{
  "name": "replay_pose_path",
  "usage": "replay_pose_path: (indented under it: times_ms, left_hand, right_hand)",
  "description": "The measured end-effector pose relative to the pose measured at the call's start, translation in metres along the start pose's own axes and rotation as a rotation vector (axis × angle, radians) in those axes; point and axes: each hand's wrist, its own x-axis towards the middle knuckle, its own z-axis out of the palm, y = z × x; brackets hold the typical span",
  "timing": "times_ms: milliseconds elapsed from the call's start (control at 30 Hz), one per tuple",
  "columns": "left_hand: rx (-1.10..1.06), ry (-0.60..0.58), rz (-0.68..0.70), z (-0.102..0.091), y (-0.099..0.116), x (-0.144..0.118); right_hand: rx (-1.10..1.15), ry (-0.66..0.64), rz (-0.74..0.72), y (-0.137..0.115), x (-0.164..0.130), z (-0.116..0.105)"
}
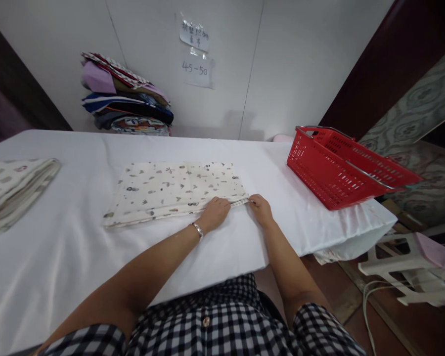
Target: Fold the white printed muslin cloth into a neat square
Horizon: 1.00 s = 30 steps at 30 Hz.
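Observation:
A cream cloth (178, 185) with small grey, green and brown prints lies folded in a long rectangle in front of me. My left hand (215, 212), with a silver bracelet at the wrist, has its fingers curled over the near edge toward the right end. At the near right corner, my right hand (260, 206) pinches the layered edge between thumb and fingers. The cloth's layers show along its near side. What lies under my left fingers is partly hidden.
A red plastic basket (319, 170) with metal handles stands at the table's right end. Another folded printed cloth (18, 188) lies at the left on the white-covered table (77, 257). Behind it is a stack of folded fabrics (128, 104). A white plastic stool (400, 267) stands at right.

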Motion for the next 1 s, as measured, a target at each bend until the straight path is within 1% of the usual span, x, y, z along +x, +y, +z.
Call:
replay_pose_path:
  times_ms: [200, 300, 500, 667, 900, 1000]
  left_hand:
    - [-0.063, -0.009, -0.095, -0.002, 0.003, 0.002]
    - [-0.068, -0.013, -0.083, -0.001, 0.004, 0.003]
    - [-0.07, -0.019, -0.076, -0.002, 0.004, 0.003]
    - [-0.081, -0.042, -0.124, -0.004, 0.005, 0.003]
    - [-0.102, -0.038, -0.155, -0.003, 0.006, 0.002]
    - [-0.106, -0.046, -0.169, -0.004, 0.007, 0.003]
  right_hand:
    - [-0.032, -0.007, -0.013, -0.001, -0.003, -0.002]
    - [-0.048, -0.012, -0.015, 0.0, -0.002, -0.002]
    - [-0.137, -0.067, -0.021, 0.003, -0.004, -0.002]
    - [-0.229, -0.029, -0.044, 0.002, -0.01, -0.002]
    - [-0.322, -0.023, -0.157, -0.001, -0.012, -0.001]
    - [-0.349, -0.021, -0.176, 0.0, -0.01, 0.001]
